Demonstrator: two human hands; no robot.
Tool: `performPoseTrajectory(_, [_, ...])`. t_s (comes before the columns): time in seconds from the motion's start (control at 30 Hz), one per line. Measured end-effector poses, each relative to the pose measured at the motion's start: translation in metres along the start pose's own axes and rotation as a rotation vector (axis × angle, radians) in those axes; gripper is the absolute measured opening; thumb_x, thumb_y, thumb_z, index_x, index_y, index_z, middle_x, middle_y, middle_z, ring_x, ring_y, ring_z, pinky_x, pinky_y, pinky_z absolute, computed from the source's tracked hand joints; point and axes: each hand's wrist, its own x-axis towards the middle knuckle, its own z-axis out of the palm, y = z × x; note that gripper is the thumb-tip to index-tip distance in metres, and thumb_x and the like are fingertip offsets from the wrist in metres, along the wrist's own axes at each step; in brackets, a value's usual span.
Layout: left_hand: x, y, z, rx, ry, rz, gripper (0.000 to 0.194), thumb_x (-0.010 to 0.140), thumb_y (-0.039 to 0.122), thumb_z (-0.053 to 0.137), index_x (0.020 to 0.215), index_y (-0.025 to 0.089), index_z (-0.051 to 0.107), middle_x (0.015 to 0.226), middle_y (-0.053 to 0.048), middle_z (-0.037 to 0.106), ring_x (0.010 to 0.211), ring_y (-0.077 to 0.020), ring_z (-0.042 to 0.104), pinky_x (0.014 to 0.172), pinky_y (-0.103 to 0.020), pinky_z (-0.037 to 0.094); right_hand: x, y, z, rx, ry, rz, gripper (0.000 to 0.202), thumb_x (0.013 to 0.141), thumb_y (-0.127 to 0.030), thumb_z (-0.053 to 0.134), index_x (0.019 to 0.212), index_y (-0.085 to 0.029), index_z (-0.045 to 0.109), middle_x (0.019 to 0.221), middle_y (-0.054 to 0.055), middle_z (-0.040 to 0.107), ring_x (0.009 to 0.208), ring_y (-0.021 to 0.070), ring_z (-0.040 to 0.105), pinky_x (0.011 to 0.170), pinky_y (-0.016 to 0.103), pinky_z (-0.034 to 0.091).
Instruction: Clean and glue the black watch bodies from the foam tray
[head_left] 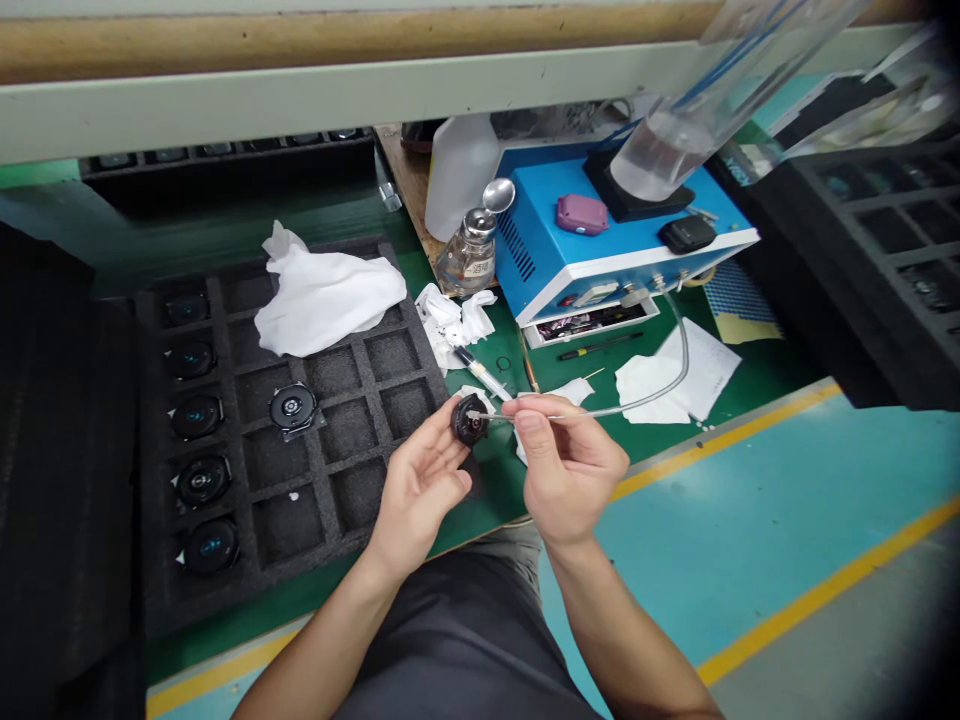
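Note:
Between the fingers of my left hand (422, 478) is a round black watch case (469, 419), its back turned up toward me. My right hand (568, 455) pinches a thin clear tube (600, 411), whose end touches or nearly touches the middle of the watch case. From my fingers the tube bends back up to the front of a blue-and-white machine (622, 262). To the left lies a black foam tray (352, 450) with several watch cases in its left column and another watch case (292, 407) in its second column.
A white cloth (330, 297) covers part of the tray. Behind my hands are crumpled tissues (450, 315), a syringe (482, 375), a glass pump bottle (470, 258) and a white plastic bottle (461, 175). A clear cylinder (664, 150) stands on the machine, near a purple watch-like piece (582, 214).

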Motion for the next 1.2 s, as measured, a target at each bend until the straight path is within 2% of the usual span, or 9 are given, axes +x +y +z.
performPoseTrajectory(0.63, [-0.001,0.0009,0.0009,0.031,0.035,-0.037,0.062,0.084,0.019,0.074,0.144,0.026,0.061,0.15,-0.009,0.06,0.145,-0.0315,0.051,0.125,-0.048,0.036,-0.0003,-0.0023,-0.0002,-0.06,0.008,0.026,0.007,0.092,-0.021,0.07,0.092,-0.023,0.077,0.083,0.002,0.076,0.078,0.0156,0.071,0.064,0.028,0.057])
performPoseTrajectory(1.2, [-0.0001,0.0006,0.0007,0.016,0.027,-0.033,0.062,0.083,0.016,0.073,0.143,0.027,0.061,0.149,-0.009,0.061,0.145,-0.0313,0.05,0.125,-0.048,0.035,-0.0002,-0.0011,0.0001,-0.032,0.009,0.014,0.008,0.091,-0.019,0.071,0.093,-0.023,0.077,0.083,0.001,0.077,0.077,0.0149,0.071,0.067,0.028,0.058])
